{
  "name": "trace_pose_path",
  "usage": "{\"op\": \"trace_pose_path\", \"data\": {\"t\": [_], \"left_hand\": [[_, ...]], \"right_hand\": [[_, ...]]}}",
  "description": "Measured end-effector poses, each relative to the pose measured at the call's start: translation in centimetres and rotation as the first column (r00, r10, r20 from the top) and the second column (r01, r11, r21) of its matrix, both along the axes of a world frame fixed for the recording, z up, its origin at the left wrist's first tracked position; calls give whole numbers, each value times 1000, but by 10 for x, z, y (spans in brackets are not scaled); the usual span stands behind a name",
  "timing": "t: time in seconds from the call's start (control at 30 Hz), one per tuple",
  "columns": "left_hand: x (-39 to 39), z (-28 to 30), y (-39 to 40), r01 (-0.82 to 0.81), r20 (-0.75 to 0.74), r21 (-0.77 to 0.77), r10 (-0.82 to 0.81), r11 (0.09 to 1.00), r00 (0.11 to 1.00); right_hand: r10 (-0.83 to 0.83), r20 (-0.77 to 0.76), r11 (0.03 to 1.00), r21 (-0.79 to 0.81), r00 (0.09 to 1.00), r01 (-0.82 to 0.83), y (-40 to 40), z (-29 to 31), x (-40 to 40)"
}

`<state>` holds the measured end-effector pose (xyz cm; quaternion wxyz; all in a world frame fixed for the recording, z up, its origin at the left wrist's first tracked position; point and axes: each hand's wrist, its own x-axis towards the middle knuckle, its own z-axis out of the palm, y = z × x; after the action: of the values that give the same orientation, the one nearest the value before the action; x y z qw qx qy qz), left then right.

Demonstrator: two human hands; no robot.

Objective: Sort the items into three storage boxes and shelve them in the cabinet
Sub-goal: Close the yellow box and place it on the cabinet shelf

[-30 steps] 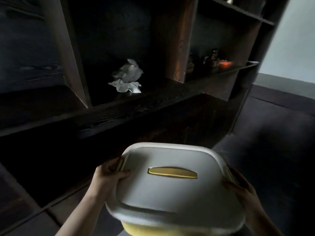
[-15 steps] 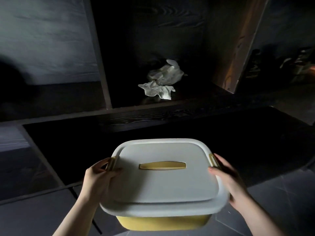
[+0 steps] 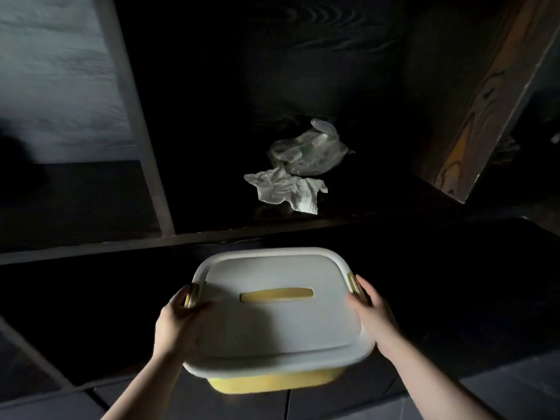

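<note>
Dim room: dark wooden cabinet above grey tiled floor.

Both bare forearms are reaching forward from the bottom edge, angling toward each other. The left hand is gripping the left side of the box, thumb lying on top, fingers curling around the edge. The right hand is pressing against the right side, thumb resting on top.

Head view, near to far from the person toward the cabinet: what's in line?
Storage box held by both hands → shelf front edge → crumpled paper towel → plastic bag.
</note>
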<state>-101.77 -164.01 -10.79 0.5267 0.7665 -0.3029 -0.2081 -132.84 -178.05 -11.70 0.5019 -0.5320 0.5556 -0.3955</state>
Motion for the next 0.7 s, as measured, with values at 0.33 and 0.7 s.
{"op": "trace_pose_path", "data": {"t": [0.33, 0.7], "left_hand": [[-70, -22, -7, 19, 768, 211, -178, 977, 616], [-89, -12, -39, -64, 775, 318, -220, 946, 593]], "right_hand": [[-216, -659, 716, -608, 720, -342, 24, -11, 29], [2, -829, 713, -391, 559, -582, -13, -14, 47]]}}
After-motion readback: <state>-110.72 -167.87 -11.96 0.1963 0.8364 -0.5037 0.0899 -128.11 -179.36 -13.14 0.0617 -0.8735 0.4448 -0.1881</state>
